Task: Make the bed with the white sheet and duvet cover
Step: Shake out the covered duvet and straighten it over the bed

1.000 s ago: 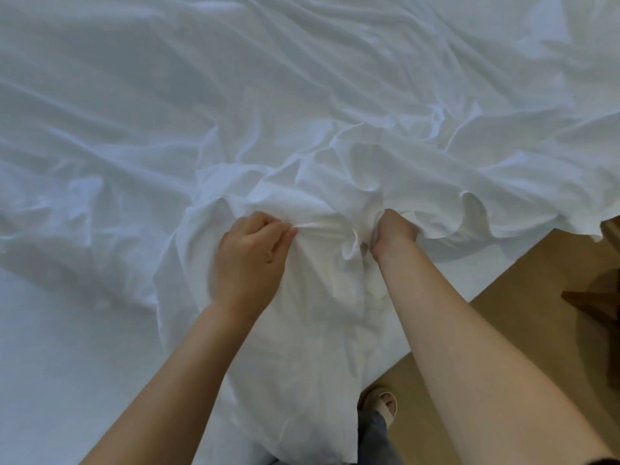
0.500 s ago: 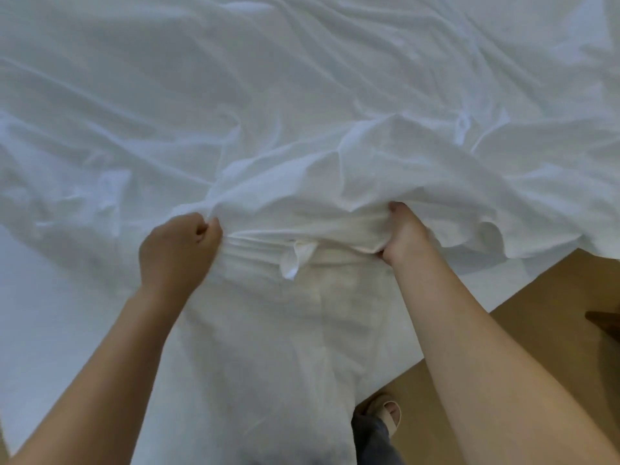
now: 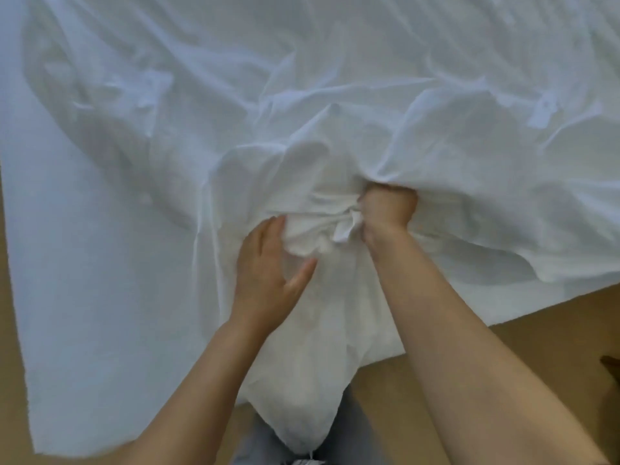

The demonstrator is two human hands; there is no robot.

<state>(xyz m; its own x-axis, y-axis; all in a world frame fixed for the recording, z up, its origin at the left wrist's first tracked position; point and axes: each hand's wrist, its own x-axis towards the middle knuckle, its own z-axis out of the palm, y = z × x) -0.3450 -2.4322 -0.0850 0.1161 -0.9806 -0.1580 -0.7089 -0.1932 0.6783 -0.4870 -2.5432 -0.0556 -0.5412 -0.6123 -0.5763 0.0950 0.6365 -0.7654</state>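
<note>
The crumpled white cotton duvet cover (image 3: 335, 95) sprawls over the bed, its gathered corner hanging toward the person. The right hand (image 3: 389, 209) clamps that bunch in a fist; the left hand (image 3: 268, 263) — fingers spread, beside it — has let go of its earlier pinch.

The duvet cover (image 3: 335, 105) is white woven cloth — matt, thin and limp, creased all over into soft ridges and folds. Near the right hand (image 3: 389, 209) it is bunched into tight, crumpled pleats. Left of that bunch, the sheet (image 3: 84, 263) looks smoother and flatter (also white, matt cloth). Below the sheet's edge the floor (image 3: 536, 330) is tan and even, with a dull finish — its material cannot be told.
</note>
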